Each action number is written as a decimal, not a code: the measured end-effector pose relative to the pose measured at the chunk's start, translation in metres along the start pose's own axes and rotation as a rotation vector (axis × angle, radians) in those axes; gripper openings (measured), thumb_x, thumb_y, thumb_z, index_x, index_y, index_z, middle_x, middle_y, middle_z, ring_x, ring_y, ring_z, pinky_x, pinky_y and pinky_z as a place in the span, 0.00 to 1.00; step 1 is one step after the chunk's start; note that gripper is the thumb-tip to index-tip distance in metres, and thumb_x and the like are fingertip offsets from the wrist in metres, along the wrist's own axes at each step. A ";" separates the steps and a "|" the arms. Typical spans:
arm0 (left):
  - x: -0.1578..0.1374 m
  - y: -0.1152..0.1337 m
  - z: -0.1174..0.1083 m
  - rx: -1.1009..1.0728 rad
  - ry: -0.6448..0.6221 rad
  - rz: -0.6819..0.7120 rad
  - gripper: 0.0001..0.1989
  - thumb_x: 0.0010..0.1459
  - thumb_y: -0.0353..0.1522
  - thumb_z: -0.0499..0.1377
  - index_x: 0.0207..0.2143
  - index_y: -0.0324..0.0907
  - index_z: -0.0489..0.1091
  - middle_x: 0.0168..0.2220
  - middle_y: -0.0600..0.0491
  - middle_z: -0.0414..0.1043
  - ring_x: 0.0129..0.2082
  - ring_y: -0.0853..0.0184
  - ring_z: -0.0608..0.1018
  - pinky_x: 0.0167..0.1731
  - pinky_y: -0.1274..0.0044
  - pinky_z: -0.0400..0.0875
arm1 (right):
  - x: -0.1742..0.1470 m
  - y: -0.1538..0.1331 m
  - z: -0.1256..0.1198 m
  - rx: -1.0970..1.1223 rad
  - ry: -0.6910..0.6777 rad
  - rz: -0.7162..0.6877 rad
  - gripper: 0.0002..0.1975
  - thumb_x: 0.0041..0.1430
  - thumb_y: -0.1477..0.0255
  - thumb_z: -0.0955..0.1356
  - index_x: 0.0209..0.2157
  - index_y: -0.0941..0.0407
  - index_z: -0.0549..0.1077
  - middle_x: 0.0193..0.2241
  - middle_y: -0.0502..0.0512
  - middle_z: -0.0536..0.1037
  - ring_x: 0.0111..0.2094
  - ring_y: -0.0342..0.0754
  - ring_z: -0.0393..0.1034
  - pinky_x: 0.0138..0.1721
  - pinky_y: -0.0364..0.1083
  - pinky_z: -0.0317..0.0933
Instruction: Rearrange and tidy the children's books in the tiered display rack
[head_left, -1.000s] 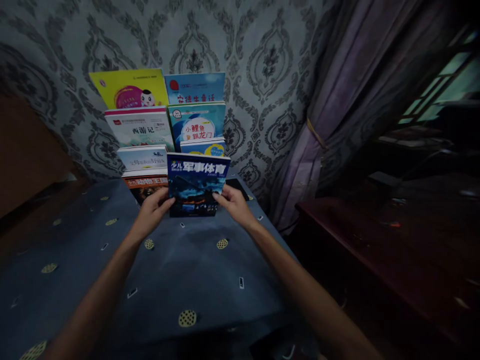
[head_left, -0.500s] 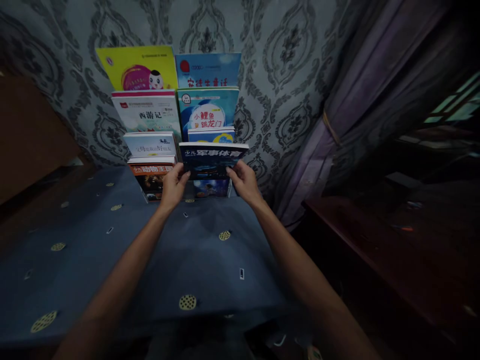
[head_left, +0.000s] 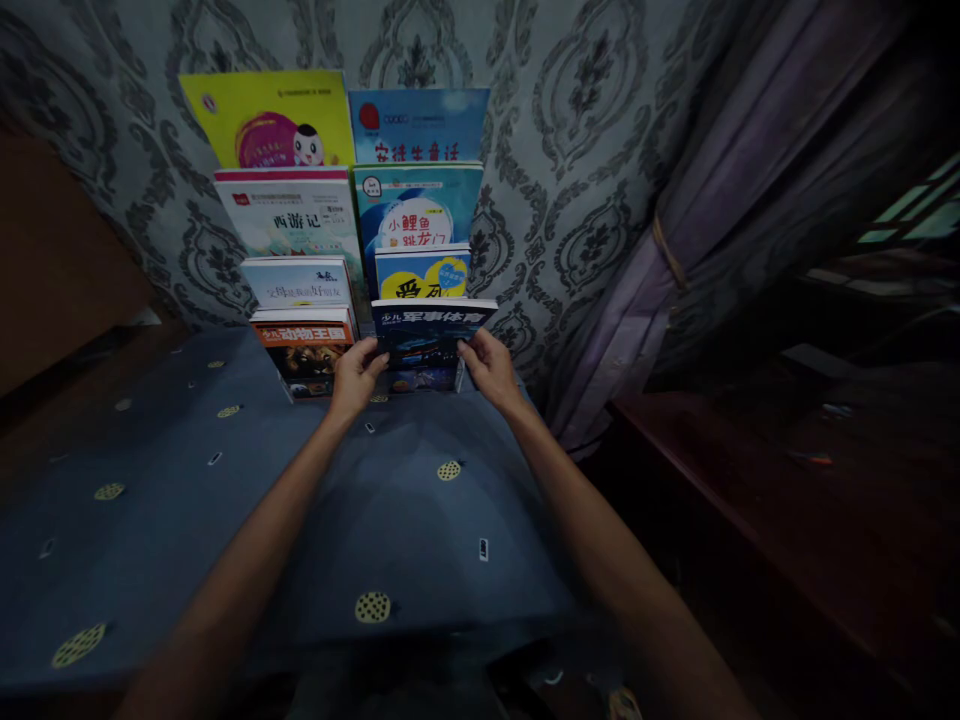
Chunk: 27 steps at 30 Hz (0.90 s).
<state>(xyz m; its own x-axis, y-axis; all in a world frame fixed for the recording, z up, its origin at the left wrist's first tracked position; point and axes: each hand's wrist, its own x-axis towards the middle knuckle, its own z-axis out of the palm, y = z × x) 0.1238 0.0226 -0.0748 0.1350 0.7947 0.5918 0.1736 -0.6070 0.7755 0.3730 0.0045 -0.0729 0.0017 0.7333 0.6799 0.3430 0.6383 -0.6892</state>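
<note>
A dark blue book point(head_left: 431, 335) with white lettering is held between my two hands at the front right of a tiered book display. My left hand point(head_left: 358, 375) pinches its left edge, and my right hand point(head_left: 489, 365) grips its right edge. Behind it rise a yellow-and-blue book point(head_left: 421, 273), a teal book point(head_left: 420, 208) and a light blue book point(head_left: 418, 125). To the left stand an orange-and-black book with a lion point(head_left: 304, 350), a pale blue book point(head_left: 298, 283), a white book point(head_left: 289, 215) and a yellow-green book point(head_left: 266, 118). The lower part of the held book's slot is partly hidden.
The display stands on a table with a blue patterned cloth point(head_left: 300, 530), against a patterned wall point(head_left: 592, 90). A tied purple curtain point(head_left: 630, 300) hangs to the right. Beyond it is a dark red wooden surface point(head_left: 720, 480). A brown panel point(head_left: 60, 270) is at the left.
Both hands have lowered the dark blue book slightly and shifted it right, in front of the bottom right tier. More of the yellow-and-blue book behind it now shows.
</note>
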 end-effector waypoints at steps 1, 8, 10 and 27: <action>-0.001 -0.001 0.001 -0.019 0.001 -0.017 0.15 0.57 0.43 0.62 0.37 0.41 0.73 0.33 0.53 0.72 0.34 0.65 0.74 0.38 0.73 0.75 | -0.001 0.002 -0.001 -0.004 -0.006 0.012 0.22 0.64 0.49 0.65 0.45 0.53 0.75 0.36 0.53 0.79 0.41 0.52 0.72 0.46 0.51 0.67; -0.006 -0.003 0.000 -0.004 0.001 -0.023 0.17 0.58 0.46 0.63 0.37 0.41 0.74 0.36 0.52 0.74 0.37 0.63 0.75 0.40 0.71 0.76 | -0.003 0.003 -0.001 0.000 -0.007 0.010 0.23 0.64 0.47 0.65 0.43 0.53 0.75 0.33 0.53 0.77 0.38 0.52 0.70 0.45 0.51 0.66; -0.009 -0.002 -0.001 0.043 0.014 0.016 0.17 0.59 0.45 0.62 0.40 0.41 0.75 0.39 0.50 0.76 0.41 0.62 0.76 0.42 0.70 0.75 | -0.006 0.003 0.000 -0.007 0.007 0.014 0.24 0.64 0.47 0.64 0.41 0.53 0.75 0.32 0.53 0.76 0.37 0.52 0.70 0.44 0.50 0.66; -0.005 -0.005 0.001 0.043 -0.041 0.043 0.18 0.59 0.48 0.61 0.36 0.41 0.74 0.36 0.51 0.73 0.37 0.63 0.74 0.39 0.71 0.75 | -0.013 0.016 -0.005 -0.001 -0.030 0.020 0.22 0.64 0.49 0.65 0.45 0.53 0.75 0.34 0.53 0.78 0.40 0.54 0.72 0.46 0.53 0.67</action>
<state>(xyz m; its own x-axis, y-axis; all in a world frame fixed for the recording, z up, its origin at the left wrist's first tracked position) 0.1229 0.0220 -0.0822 0.1828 0.7674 0.6146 0.2081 -0.6412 0.7387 0.3831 0.0035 -0.0915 -0.0201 0.7525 0.6582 0.3439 0.6234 -0.7022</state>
